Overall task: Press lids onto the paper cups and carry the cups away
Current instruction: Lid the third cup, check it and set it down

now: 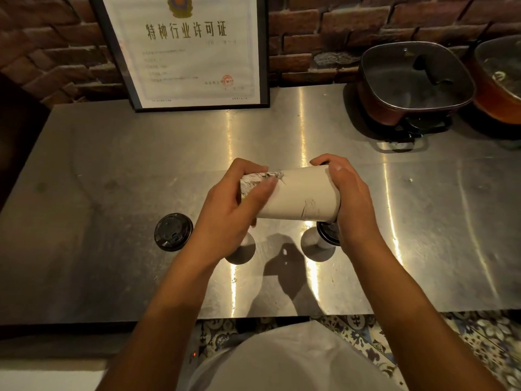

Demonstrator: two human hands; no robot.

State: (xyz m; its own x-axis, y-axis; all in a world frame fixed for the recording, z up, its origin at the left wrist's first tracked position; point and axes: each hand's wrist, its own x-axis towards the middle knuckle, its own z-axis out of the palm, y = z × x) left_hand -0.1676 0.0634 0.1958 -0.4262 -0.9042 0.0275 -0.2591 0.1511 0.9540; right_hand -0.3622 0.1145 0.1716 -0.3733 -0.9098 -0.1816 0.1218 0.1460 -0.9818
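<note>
I hold a white paper cup (298, 193) on its side above the steel table (112, 165). My left hand (234, 210) grips its printed base end. My right hand (352, 198) is curled over the mouth end, where the black edge of a lid (337, 219) shows under the palm. A loose black lid (173, 232) lies flat on the table to the left. Beneath my hands stand two more pale cups: one (315, 248) with a black lid (328, 235), the other (242, 252) partly hidden by my left wrist.
A framed certificate (191, 52) leans against the brick wall at the back. Two lidded electric pots (414, 80) (501, 83) stand at the back right on the table. Patterned floor tiles (451, 342) show below the table's near edge.
</note>
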